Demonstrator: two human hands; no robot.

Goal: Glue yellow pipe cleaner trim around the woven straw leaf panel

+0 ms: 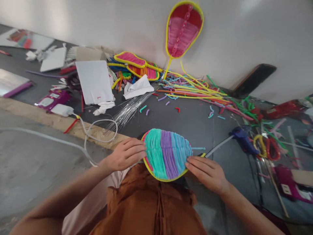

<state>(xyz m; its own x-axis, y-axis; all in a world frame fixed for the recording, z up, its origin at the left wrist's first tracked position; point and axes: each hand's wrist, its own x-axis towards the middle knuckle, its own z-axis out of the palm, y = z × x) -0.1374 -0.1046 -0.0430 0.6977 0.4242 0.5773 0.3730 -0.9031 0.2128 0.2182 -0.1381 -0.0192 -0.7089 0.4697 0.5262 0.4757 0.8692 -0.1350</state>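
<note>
Between my hands is a rounded pipe-cleaner panel (168, 156), striped green, purple and light blue, with a yellow rim. Some pink shows along its left edge. My left hand (128, 153) grips that left edge, fingers pressed together on top. At the narrower right end, my right hand (207, 173) has its fingers closed over the rim. Both thumbs are hidden. A short light-blue stem (198, 148) sticks out past the right tip, close to a yellow end (202, 155) near my right fingers.
A finished-looking pink panel (183, 31) leans on the wall. Loose pipe cleaners (195, 89), silver wire strands (132, 106) and cut bits lie across the table. A blue glue gun (244, 138) and scissors (272, 149) are right; a white cable (83, 143) loops left.
</note>
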